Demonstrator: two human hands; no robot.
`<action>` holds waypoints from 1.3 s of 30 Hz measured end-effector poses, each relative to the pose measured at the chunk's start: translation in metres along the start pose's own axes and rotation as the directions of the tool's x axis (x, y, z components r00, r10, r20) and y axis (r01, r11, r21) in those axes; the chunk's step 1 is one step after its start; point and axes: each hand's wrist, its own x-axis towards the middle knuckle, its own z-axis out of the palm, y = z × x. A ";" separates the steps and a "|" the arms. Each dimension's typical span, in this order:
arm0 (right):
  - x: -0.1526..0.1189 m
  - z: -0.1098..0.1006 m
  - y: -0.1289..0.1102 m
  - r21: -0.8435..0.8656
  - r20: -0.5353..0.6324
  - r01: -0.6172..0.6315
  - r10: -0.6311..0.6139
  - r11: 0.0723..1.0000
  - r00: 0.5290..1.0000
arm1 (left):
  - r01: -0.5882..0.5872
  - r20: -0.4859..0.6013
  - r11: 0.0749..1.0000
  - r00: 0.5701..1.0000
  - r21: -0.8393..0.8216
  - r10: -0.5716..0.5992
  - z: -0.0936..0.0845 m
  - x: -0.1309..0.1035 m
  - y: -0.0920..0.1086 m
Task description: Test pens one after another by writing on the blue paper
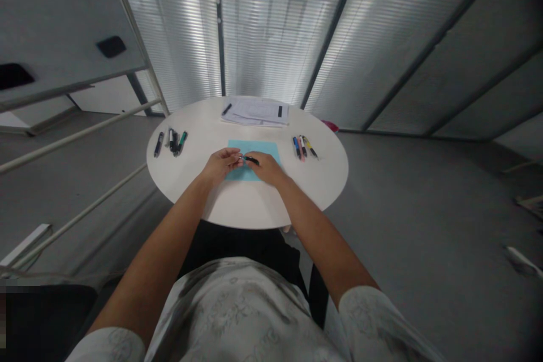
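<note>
Over a light blue sheet (254, 148) on the white round table, my two hands are close together. My right hand (265, 167) is closed on a black pen part (251, 160) that points toward the other hand. My left hand (222, 163) has its fingertips pinched around something small and partly shiny, too small to name. A narrow gap seems to lie between the two pieces.
Several pens and markers (182, 141) lie at the table's left, and several more (302, 147) at its right. A stack of papers (257, 111) with dark items on it is at the far edge. A white metal frame (80, 132) stands left of the table (246, 215).
</note>
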 end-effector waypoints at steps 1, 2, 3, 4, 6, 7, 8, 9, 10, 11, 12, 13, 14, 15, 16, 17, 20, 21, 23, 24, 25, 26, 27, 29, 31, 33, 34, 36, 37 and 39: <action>0.000 0.000 0.001 -0.001 0.002 -0.002 0.002 1.000 1.000 | 0.001 -0.002 1.000 1.000 0.002 -0.001 0.000 0.000 0.000; 0.000 0.001 0.001 -0.004 0.004 -0.003 0.003 1.000 1.000 | 0.002 -0.005 1.000 1.000 0.004 -0.002 0.000 0.000 0.000; 0.000 0.001 0.002 -0.009 0.006 -0.005 0.005 1.000 1.000 | 0.005 -0.008 1.000 1.000 0.007 -0.005 0.001 0.000 0.001; 0.000 0.001 0.002 -0.013 0.008 -0.006 0.006 1.000 1.000 | 0.007 -0.011 1.000 1.000 0.011 -0.007 0.001 0.000 0.001; 0.000 0.001 0.002 -0.019 0.009 -0.004 0.004 1.000 1.000 | 0.007 -0.017 1.000 1.000 0.020 -0.007 0.002 -0.001 0.002; 0.000 0.000 0.002 -0.018 0.010 0.000 0.001 1.000 1.000 | 0.007 -0.017 1.000 1.000 0.025 -0.006 0.003 -0.002 0.003; -0.001 0.000 0.002 -0.017 0.012 0.003 -0.003 1.000 1.000 | 0.008 -0.014 1.000 1.000 0.030 -0.007 0.003 -0.002 0.003; -0.001 0.000 0.001 -0.018 0.015 0.004 -0.004 1.000 1.000 | 0.009 -0.010 0.999 1.000 0.036 -0.009 0.004 -0.003 0.003; -0.001 0.000 0.001 -0.020 0.021 0.003 -0.003 1.000 1.000 | 0.012 -0.003 0.999 1.000 0.044 -0.012 0.004 -0.003 0.003; -0.001 0.000 0.000 -0.024 0.029 -0.001 0.001 1.000 1.000 | 0.017 0.007 0.998 1.000 0.053 -0.017 0.004 -0.003 0.003; -0.001 0.000 0.000 -0.029 0.035 -0.006 0.007 1.000 0.999 | 0.021 0.014 0.998 1.000 0.062 -0.022 0.004 -0.003 0.002; -0.001 0.000 0.000 -0.033 0.039 -0.011 0.012 0.999 0.999 | 0.023 0.020 0.997 1.000 0.070 -0.024 0.004 -0.003 0.001; -0.002 0.000 0.000 -0.036 0.040 -0.015 0.016 0.999 0.999 | 0.022 0.026 0.997 0.999 0.076 -0.024 0.003 -0.003 0.000; -0.002 0.000 0.000 -0.039 0.040 -0.017 0.019 0.999 0.999 | 0.020 0.032 0.997 0.999 0.079 -0.022 0.003 -0.002 -0.001; -0.002 0.000 0.000 -0.044 0.040 -0.020 0.022 0.999 0.999 | 0.015 0.040 0.997 0.999 0.081 -0.018 0.002 -0.001 -0.002; -0.001 0.000 0.000 -0.054 0.043 -0.022 0.024 0.998 0.999 | 0.008 0.046 0.997 0.999 0.082 -0.011 0.000 0.000 -0.004; 0.000 0.000 -0.001 -0.102 0.069 -0.016 0.023 0.995 0.997 | -0.013 0.062 0.995 0.998 0.095 0.008 -0.003 0.003 -0.007; 0.000 0.000 -0.002 -0.117 0.076 -0.009 0.018 0.993 0.997 | -0.017 0.063 0.994 0.998 0.104 0.011 -0.003 0.004 -0.008; 0.001 -0.002 -0.003 -0.138 0.087 0.006 0.007 0.990 0.996 | -0.027 0.062 0.991 0.998 0.130 0.019 -0.004 0.004 -0.009; 0.001 -0.002 -0.003 -0.147 0.091 0.011 0.003 0.989 0.996 | -0.035 0.059 0.989 0.998 0.147 0.026 -0.004 0.004 -0.010; 0.001 -0.003 -0.004 -0.157 0.096 0.016 -0.001 0.987 0.995 | -0.045 0.053 0.985 0.998 0.168 0.037 -0.004 0.005 -0.010; 0.001 -0.003 -0.004 -0.169 0.100 0.020 -0.003 0.985 0.995 | -0.057 0.047 0.980 0.998 0.192 0.049 -0.004 0.005 -0.011; 0.001 -0.003 -0.004 -0.181 0.102 0.023 -0.004 0.983 0.995 | -0.071 0.042 0.973 0.997 0.218 0.063 -0.004 0.005 -0.012; 0.001 -0.003 -0.004 -0.207 0.101 0.024 -0.003 0.978 0.995 | -0.094 0.037 0.959 0.995 0.267 0.087 -0.005 0.006 -0.013; 0.000 -0.003 -0.004 -0.230 0.101 0.017 0.006 0.973 0.995 | -0.109 0.039 0.946 0.994 0.304 0.102 -0.005 0.006 -0.014; 0.000 -0.002 -0.003 -0.250 0.096 0.005 0.019 0.968 0.995 | -0.118 0.040 0.935 0.993 0.333 0.111 -0.005 0.006 -0.015; -0.001 -0.002 -0.003 -0.258 0.094 -0.001 0.026 0.966 0.995 | -0.120 0.038 0.931 0.993 0.345 0.114 -0.005 0.006 -0.015; -0.001 -0.001 -0.002 -0.268 0.087 -0.007 0.031 0.963 0.996 | -0.121 0.033 0.923 0.993 0.365 0.117 -0.005 0.006 -0.015; -0.001 -0.001 -0.002 -0.271 0.084 -0.008 0.032 0.963 0.996 | -0.121 0.026 0.919 0.992 0.374 0.120 -0.005 0.006 -0.015; -0.001 -0.002 -0.002 -0.274 0.077 -0.013 0.035 0.962 0.996 | -0.122 0.012 0.910 0.992 0.397 0.128 -0.005 0.006 -0.015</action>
